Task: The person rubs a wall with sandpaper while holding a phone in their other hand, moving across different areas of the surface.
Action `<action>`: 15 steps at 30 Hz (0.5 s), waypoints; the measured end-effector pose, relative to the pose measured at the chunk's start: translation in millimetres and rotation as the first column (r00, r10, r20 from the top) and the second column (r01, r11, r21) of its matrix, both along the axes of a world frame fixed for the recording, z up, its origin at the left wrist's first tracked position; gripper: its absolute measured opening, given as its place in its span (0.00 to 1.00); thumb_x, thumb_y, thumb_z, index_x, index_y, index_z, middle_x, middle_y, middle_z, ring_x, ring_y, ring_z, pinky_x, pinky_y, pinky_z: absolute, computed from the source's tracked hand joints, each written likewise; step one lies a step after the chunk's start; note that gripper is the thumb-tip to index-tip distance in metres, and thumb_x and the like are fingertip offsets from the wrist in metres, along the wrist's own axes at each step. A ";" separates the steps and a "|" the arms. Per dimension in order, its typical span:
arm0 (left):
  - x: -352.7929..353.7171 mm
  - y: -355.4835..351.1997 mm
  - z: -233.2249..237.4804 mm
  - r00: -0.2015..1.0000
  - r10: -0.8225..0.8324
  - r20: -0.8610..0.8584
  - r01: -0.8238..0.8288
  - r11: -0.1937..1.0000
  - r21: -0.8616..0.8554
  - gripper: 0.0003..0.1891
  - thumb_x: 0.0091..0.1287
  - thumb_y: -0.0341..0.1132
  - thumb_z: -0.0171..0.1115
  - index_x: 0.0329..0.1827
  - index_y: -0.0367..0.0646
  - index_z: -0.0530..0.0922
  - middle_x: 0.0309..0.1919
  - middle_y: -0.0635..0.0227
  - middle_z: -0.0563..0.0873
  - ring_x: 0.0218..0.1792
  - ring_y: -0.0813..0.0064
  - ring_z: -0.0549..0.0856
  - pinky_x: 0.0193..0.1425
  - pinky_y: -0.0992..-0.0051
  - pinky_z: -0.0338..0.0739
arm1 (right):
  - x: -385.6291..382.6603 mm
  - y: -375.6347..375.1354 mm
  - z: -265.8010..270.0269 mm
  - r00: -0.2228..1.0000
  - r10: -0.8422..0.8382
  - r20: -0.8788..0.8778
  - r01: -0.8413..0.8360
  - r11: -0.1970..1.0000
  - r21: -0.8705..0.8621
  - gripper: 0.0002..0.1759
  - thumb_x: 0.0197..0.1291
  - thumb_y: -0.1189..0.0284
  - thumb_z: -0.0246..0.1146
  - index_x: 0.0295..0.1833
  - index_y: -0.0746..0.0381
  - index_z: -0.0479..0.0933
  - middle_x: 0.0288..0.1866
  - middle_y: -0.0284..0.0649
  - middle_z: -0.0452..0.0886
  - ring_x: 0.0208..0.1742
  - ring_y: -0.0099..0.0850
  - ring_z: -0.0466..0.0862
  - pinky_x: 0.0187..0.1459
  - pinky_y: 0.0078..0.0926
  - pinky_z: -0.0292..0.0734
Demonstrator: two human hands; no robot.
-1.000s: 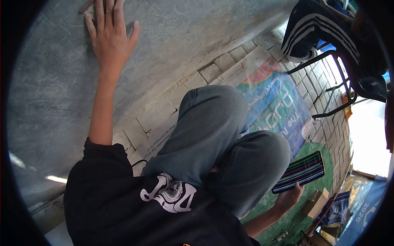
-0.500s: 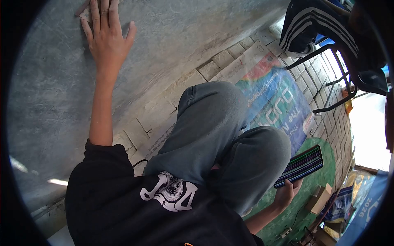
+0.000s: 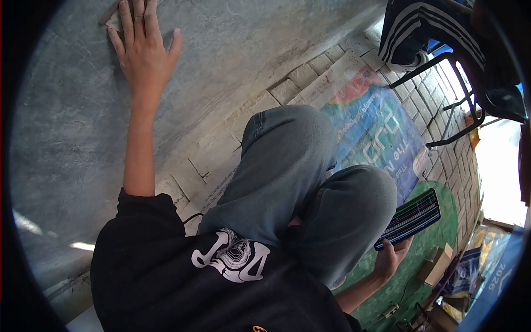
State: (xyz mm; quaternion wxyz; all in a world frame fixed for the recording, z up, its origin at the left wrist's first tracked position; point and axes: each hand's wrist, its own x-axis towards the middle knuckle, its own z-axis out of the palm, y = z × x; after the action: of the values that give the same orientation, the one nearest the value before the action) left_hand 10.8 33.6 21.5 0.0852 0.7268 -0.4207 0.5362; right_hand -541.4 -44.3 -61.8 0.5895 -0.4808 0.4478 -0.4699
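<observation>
My left hand (image 3: pixel 145 58) lies flat against a grey concrete surface (image 3: pixel 221 50), its fingers stretched out and thumb spread. A small brownish flat piece (image 3: pixel 112 17) shows under and beside its fingertips, partly covered by them. On the other side of my knees, my right hand (image 3: pixel 391 259) is closed round the lower end of a phone (image 3: pixel 412 218). Coloured stripes run across the phone's dark screen. The thumb rests near the screen's lower edge, and the other fingers are mostly hidden behind the phone.
My bent knees (image 3: pixel 293 144) stand between the hands. A printed banner (image 3: pixel 370 127) covers part of the brick paving (image 3: pixel 451 171). At the upper right, a person's striped trouser leg (image 3: pixel 431 27) is beside a black metal chair (image 3: pixel 464 133). A cardboard box (image 3: pixel 435 265) lies near a green surface (image 3: pixel 365 310).
The view has shifted slightly, moving my knees and the phone a little right and up in the frame. Both hands keep the same pose.
</observation>
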 end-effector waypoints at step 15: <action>0.0 0.3 0.0 1.000 -0.007 0.011 0.007 1.000 0.001 0.41 0.62 0.51 0.61 0.76 0.53 0.52 0.75 0.64 0.56 0.74 0.58 0.56 0.72 0.43 0.49 | 37.3 -2.8 7.2 0.884 -0.243 -0.400 0.205 0.969 -0.136 0.44 0.49 0.84 0.67 0.71 0.70 0.52 0.57 0.45 0.71 0.55 0.35 0.76 0.56 0.29 0.73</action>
State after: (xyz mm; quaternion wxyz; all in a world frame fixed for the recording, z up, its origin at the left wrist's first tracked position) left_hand 10.8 33.9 21.5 0.0844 0.7222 -0.4240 0.5399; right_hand -504.1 -47.1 -54.6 0.4008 -0.5405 0.5934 -0.4417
